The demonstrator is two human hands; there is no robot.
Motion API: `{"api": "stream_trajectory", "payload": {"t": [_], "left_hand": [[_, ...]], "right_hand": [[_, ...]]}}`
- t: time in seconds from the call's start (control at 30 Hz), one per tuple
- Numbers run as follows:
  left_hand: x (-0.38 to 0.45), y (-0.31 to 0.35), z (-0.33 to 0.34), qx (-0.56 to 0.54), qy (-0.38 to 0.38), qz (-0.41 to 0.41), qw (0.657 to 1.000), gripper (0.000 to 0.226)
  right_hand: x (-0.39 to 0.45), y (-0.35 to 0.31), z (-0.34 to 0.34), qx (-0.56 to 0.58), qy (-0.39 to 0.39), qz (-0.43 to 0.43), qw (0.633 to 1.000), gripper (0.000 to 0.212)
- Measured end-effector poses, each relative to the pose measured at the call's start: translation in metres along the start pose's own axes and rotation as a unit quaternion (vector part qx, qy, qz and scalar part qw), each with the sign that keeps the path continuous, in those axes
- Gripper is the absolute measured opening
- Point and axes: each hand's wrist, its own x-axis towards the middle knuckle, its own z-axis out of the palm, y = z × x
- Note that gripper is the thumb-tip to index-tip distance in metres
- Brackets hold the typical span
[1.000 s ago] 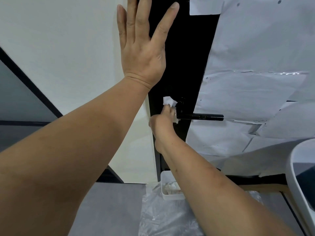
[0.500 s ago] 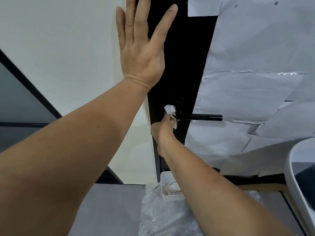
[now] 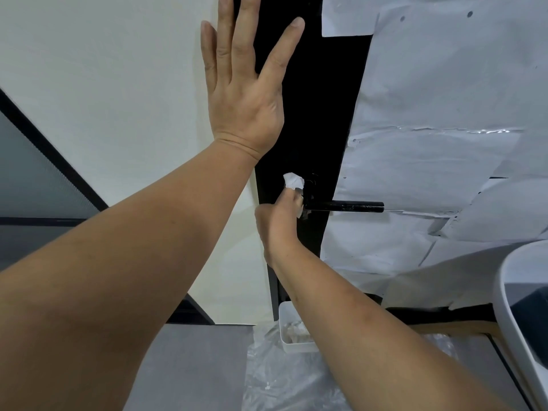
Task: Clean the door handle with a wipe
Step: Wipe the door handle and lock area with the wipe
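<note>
A black lever door handle sticks out to the right from the black door frame strip. My right hand grips a crumpled white wipe and presses it against the handle's base, where the lever meets the frame. The wipe's top bunches above my fingers; another bit shows below the lever. My left hand lies flat with fingers spread, across the white wall and the black frame, above the handle.
White paper sheets cover the door to the right of the frame. A small white bin with used wipes stands on clear plastic sheeting on the grey floor. A white rounded object fills the lower right corner.
My right hand with the wipe has shifted slightly along the handle's base, dipping and coming back up. The left hand stays flat in place.
</note>
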Motion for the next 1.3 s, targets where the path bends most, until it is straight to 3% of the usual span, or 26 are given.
{"api": "stream_trajectory", "payload": {"t": [0.1, 0.27, 0.37, 0.53, 0.7, 0.87, 1.0, 1.3], "left_hand": [[0.001, -0.001, 0.0, -0.016, -0.018, -0.005, 1.0, 0.052], [0.001, -0.003, -0.002, 0.012, -0.041, 0.0, 0.999, 0.053], [0.002, -0.004, 0.001, 0.017, -0.031, 0.007, 0.999, 0.042], [0.0, -0.011, 0.004, 0.023, -0.019, 0.015, 0.999, 0.055], [0.001, -0.009, 0.002, 0.008, -0.03, 0.013, 0.999, 0.052], [0.002, -0.008, 0.002, -0.006, -0.025, 0.012, 1.0, 0.046], [0.001, -0.006, 0.001, -0.025, -0.027, 0.01, 0.999, 0.039], [0.001, -0.004, 0.0, -0.041, -0.025, 0.004, 0.999, 0.041]], "right_hand": [[-0.002, -0.002, -0.001, 0.043, -0.023, -0.007, 0.999, 0.033], [0.0, -0.003, -0.007, 0.08, 0.021, -0.081, 0.993, 0.039], [0.0, -0.01, -0.01, 0.06, 0.064, -0.136, 0.987, 0.045], [-0.006, -0.011, -0.024, 0.002, 0.108, -0.215, 0.971, 0.025], [-0.003, -0.015, -0.054, -0.025, 0.149, -0.263, 0.953, 0.029], [0.01, -0.014, -0.078, -0.184, 0.141, -0.351, 0.907, 0.022], [0.018, 0.006, -0.077, -0.459, 0.114, -0.4, 0.785, 0.021], [0.018, -0.004, -0.069, -0.505, 0.103, -0.36, 0.778, 0.017]]}}
